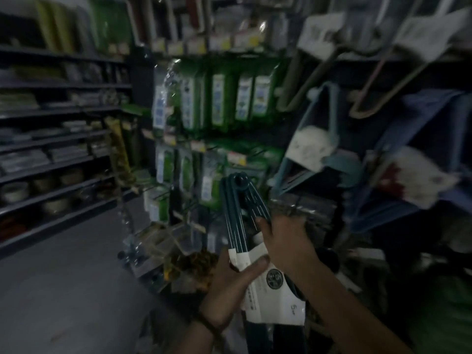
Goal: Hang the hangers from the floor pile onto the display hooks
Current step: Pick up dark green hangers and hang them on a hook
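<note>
You hold a bundle of dark teal hangers [233, 226] in both hands, just below and in front of the peg display of green packages [219, 103]. The bundle's long axis runs steeply, from its lower end near the bottom of the view up and slightly left to the hook ends [240, 181]. These point up at the lowest row of the display and overlap it. Below the hooks the hanger arms split into two fans, one going down-left and one down-right.

A white paper label [270, 287] wraps the bundle's middle, lower than the display. Your left hand [229, 284] grips the bundle from the left. Its thumb lies across the top of the label, and the other fingers are hidden behind the bundle. Your right hand [283, 241] sits higher, closer to the display. Its fingers curl over the right-hand fan of arms, and one fingertip presses against the teal plastic. The blur hides how tight that hold is.

A dark band [209, 325] circles your left wrist. Left of the display, dark store shelves [51, 149] carry stacked goods above grey floor [63, 277]. Right of the display, pale blue hangers [319, 139] hang tilted, with beige hangers [306, 80] above them.
</note>
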`<state>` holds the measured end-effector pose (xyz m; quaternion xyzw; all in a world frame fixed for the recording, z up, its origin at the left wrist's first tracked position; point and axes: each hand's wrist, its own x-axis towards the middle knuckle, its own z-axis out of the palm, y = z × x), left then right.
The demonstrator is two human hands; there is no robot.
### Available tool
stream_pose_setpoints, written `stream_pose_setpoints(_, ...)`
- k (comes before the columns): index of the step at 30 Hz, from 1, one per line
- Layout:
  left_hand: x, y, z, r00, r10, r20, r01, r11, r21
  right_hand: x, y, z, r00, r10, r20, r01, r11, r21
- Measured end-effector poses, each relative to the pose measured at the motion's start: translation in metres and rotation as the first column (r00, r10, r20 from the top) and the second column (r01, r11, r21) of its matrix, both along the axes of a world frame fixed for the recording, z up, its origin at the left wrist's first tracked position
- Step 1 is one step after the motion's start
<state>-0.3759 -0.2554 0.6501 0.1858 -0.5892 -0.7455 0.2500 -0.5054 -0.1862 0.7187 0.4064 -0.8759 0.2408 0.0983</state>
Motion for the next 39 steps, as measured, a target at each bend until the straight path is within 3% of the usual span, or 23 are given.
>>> stream_pose_setpoints(3,-0.024,0.035,0.037,0.992,-0.109,0.06,0.113,0.992,-0.052,-0.022,0.062,0.028,0.996,-0.083,-0.029,0.082,0.996,-0.021)
stream_pose_setpoints(7,-0.089,0.086,0.068,0.995,-0.073,0.075,0.083,0.985,-0.153,-0.049,0.156,0.069,0.986,-0.163,-0.032,0.16,0.984,-0.078)
stream_pose_setpoints(10,-0.134,0.156,0.102,0.991,-0.13,0.026,0.132,0.955,-0.264,-0.058,0.236,0.108,0.978,-0.209,0.011,0.206,0.956,-0.21)
stream_pose_setpoints(15,-0.173,0.285,0.176,0.941,-0.335,-0.04,0.299,0.884,-0.36,-0.077,0.379,0.162,0.944,-0.313,0.104,0.33,0.911,-0.247)
stream_pose_setpoints(17,-0.197,0.324,0.193,0.924,-0.381,-0.041,0.332,0.848,-0.413,-0.087,0.435,0.179,0.921,-0.389,-0.015,0.37,0.887,-0.276)
stream_pose_setpoints(20,-0.23,0.377,0.217,0.921,-0.363,-0.144,0.264,0.851,-0.453,-0.109,0.512,0.204,0.87,-0.493,0.01,0.473,0.83,-0.294)
stream_pose_setpoints(24,-0.269,0.428,0.248,0.888,-0.394,-0.239,0.154,0.743,-0.651,-0.122,0.597,0.24,0.78,-0.614,-0.119,0.557,0.769,-0.315)
stream_pose_setpoints(31,-0.312,0.484,0.304,0.841,-0.432,-0.326,-0.115,0.445,-0.888,-0.128,0.689,0.285,0.624,-0.767,-0.15,0.704,0.635,-0.318)
stream_pose_setpoints(36,-0.324,0.521,0.358,0.745,-0.647,-0.162,0.018,0.263,-0.965,-0.14,0.728,0.318,0.487,-0.851,-0.197,0.83,0.521,-0.2)
stream_pose_setpoints(39,-0.339,0.546,0.384,0.657,-0.753,-0.038,0.182,0.208,-0.961,-0.154,0.75,0.336,0.422,-0.889,-0.179,0.87,0.452,-0.194)
